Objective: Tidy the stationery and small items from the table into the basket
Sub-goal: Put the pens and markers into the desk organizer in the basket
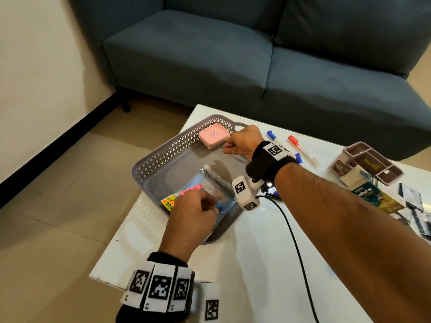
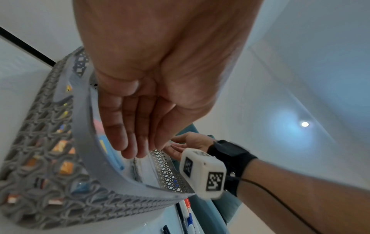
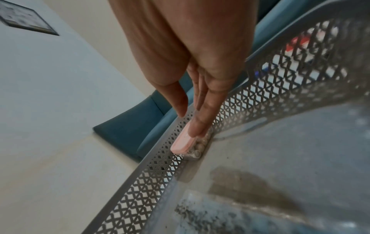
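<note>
A grey lattice basket (image 1: 161, 155) stands on the white table (image 1: 245, 276). A pink flat box (image 1: 213, 135) lies in its far corner. My right hand (image 1: 228, 144) reaches in beside it. In the right wrist view its straight fingers (image 3: 200, 123) rest on the pink box (image 3: 183, 144) with the thumb held apart, near the basket wall (image 3: 280, 82). A clear plastic pouch (image 1: 217, 183) with pink and blue contents lies in the near part of the basket. My left hand (image 1: 207, 203) lies over it, and the left wrist view shows its fingers (image 2: 136, 142) straight and together, inside the basket rim (image 2: 84, 142).
To the right of the basket lie a blue marker (image 1: 272, 137), a red marker (image 1: 300, 148) and another blue cap (image 1: 299, 158). Farther right are a compartment organiser (image 1: 370, 162), printed boxes (image 1: 373, 197) and dark flat items (image 1: 412, 199). A black cable (image 1: 296, 248) crosses the table. A blue sofa (image 1: 233, 54) stands behind.
</note>
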